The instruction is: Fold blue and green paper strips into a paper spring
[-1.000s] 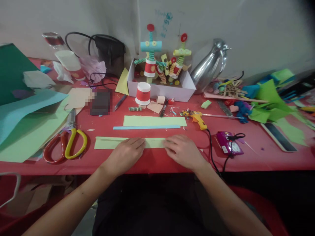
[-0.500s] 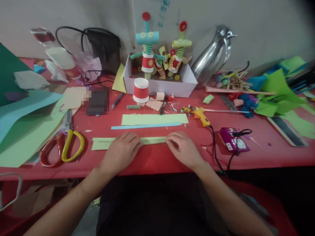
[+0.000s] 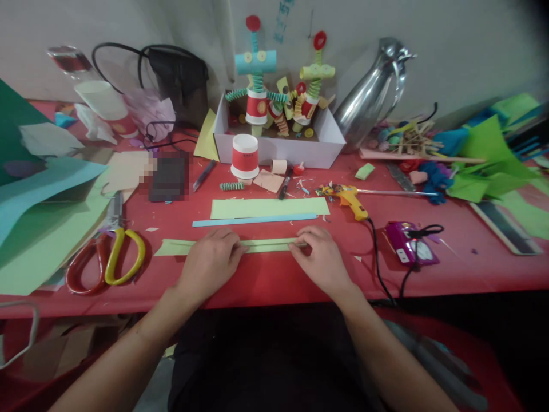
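A light green paper strip (image 3: 268,246) lies crosswise near the table's front edge, with a lengthwise crease or raised edge along it. My left hand (image 3: 213,256) is closed on its left-middle part, fingers curled over the paper. At the right end, my right hand (image 3: 321,257) pinches the strip between thumb and fingers. The strip's left end sticks out past my left hand. Just beyond it lie a narrow blue paper strip (image 3: 253,220) and a wider light green paper piece (image 3: 270,208).
Scissors (image 3: 114,252) lie at left beside stacked coloured paper. A yellow glue gun (image 3: 352,203) and a purple device (image 3: 409,243) with cords are on the right. Behind stand a paper cup (image 3: 245,157), a white box (image 3: 278,150) of cup figures, and a metal jug (image 3: 371,94).
The strip's left end has turned slightly and lies a little higher. My right hand's fingers have shifted slightly along the right end. The camera view has moved a little.
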Tool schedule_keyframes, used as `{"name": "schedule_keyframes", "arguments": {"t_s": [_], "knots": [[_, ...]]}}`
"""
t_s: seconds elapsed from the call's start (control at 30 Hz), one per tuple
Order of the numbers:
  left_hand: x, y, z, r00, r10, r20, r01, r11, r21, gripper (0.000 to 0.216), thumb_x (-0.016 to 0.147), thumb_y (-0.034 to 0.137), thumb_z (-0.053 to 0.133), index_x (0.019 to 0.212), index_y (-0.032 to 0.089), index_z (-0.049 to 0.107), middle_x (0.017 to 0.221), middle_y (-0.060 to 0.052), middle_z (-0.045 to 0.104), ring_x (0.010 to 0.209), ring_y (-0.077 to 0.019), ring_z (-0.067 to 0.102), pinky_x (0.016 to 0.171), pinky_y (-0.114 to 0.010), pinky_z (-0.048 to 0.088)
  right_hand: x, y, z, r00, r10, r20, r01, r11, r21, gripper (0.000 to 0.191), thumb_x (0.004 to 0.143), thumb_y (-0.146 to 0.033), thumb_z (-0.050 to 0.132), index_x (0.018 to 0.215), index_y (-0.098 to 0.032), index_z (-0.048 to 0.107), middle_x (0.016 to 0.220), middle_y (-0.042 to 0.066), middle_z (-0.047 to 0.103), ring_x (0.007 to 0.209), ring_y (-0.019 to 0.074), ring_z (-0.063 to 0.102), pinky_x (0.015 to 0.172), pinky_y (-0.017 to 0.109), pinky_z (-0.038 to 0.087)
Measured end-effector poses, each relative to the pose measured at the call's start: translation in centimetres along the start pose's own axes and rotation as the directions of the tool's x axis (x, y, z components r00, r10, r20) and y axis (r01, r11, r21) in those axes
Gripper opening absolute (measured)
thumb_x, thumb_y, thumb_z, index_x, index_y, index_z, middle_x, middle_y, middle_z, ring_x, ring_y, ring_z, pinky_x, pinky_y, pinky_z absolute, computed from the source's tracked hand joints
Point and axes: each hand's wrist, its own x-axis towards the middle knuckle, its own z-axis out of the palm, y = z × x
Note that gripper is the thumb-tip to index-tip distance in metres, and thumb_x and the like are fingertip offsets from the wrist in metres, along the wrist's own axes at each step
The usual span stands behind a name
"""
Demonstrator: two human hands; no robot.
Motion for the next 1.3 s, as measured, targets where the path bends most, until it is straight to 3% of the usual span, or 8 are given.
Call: {"name": "schedule_keyframes", "arguments": {"t_s": [0.2,0.5,0.67,0.77,0.87,1.03,1.17,1.3], "knots": [[0.4,0.0,-0.4,0.998,-0.046,0.043,0.044,0.998,0.044,0.020,0.090,0.033,0.049,0.078,0.020,0.058,0.086,-0.005,0.066,0.078,-0.0212,0.062,0.055,-0.029,0.038,0.2,0.1,-0.2,1.000,0.019,0.020,-0.020,1.000,0.005,0.014,0.082,-0.021,0.064,0.070,-0.020,0.056,0.090,0.006,0.062,0.091,0.0232,0.057,0.083,0.038,0.047],[0.6,-0.3,-0.5,0.991,-0.087,0.104,0.088,0.996,-0.012,0.020,0.090,0.037,0.050,0.079,0.021,0.057,0.087,-0.004,0.066,0.079,-0.0211,0.061,0.056,-0.028,0.038,0.3,0.5,-0.3,0.997,0.054,0.051,-0.056,0.997,0.045,0.013,0.081,-0.017,0.061,0.073,-0.021,0.052,0.087,0.005,0.059,0.087,0.0224,0.055,0.080,0.039,0.045],[0.6,-0.6,-0.3,0.994,-0.070,0.089,0.074,0.997,-0.038,0.019,0.089,0.037,0.051,0.097,0.023,0.060,0.092,-0.004,0.067,0.079,-0.0205,0.062,0.057,-0.027,0.040,0.5,1.0,-0.3,0.995,0.084,0.047,-0.089,0.990,0.108,0.010,0.079,-0.016,0.063,0.084,-0.022,0.056,0.088,0.004,0.061,0.085,0.0217,0.057,0.078,0.038,0.048],[0.6,-0.8,0.0,0.998,0.009,0.064,-0.007,0.999,-0.038,0.027,0.092,0.035,0.047,0.114,0.028,0.061,0.102,-0.003,0.066,0.088,-0.0208,0.062,0.063,-0.027,0.043,0.5,1.4,-0.3,0.996,0.054,0.069,-0.064,0.986,0.152,0.020,0.081,-0.013,0.061,0.097,-0.024,0.064,0.096,0.004,0.063,0.092,0.0212,0.058,0.083,0.039,0.049],[0.4,-0.7,0.0,0.992,0.102,0.075,-0.106,0.993,0.049,0.034,0.095,0.030,0.043,0.123,0.036,0.060,0.093,-0.003,0.062,0.080,-0.0186,0.060,0.062,-0.026,0.042,0.3,1.6,-0.3,0.994,0.008,0.107,-0.020,0.993,0.114,0.026,0.086,-0.014,0.057,0.102,-0.029,0.071,0.095,0.004,0.061,0.091,0.0200,0.058,0.083,0.038,0.050],[0.2,-0.5,-0.4,0.965,0.244,0.093,-0.257,0.950,0.178,0.047,0.091,0.014,0.043,0.123,0.043,0.060,0.089,-0.004,0.055,0.078,-0.0195,0.056,0.064,-0.029,0.043,-0.4,1.6,-0.7,0.980,-0.142,0.141,0.157,0.982,-0.104,0.035,0.091,-0.013,0.050,0.114,-0.031,0.069,0.119,0.009,0.056,0.104,0.0243,0.053,0.086,0.042,0.051],[0.4,-0.6,-0.3,0.936,0.348,0.057,-0.352,0.925,0.144,0.045,0.091,0.013,0.045,0.125,0.038,0.060,0.098,-0.007,0.058,0.092,-0.0233,0.055,0.078,-0.037,0.047,-0.5,1.2,-1.3,0.948,-0.218,0.230,0.292,0.885,-0.363,0.046,0.087,-0.006,0.049,0.123,-0.032,0.063,0.130,0.011,0.053,0.112,0.0319,0.047,0.084,0.050,0.050],[0.7,-0.3,0.0,0.876,0.480,0.048,-0.483,0.872,0.082,0.037,0.092,0.013,0.044,0.123,0.024,0.060,0.109,-0.009,0.061,0.101,-0.0250,0.053,0.089,-0.042,0.047,-0.3,0.5,-1.6,0.885,-0.330,0.328,0.448,0.796,-0.406,0.041,0.090,-0.008,0.045,0.124,-0.026,0.060,0.123,0.009,0.059,0.111,0.0285,0.048,0.090,0.046,0.048]]}}
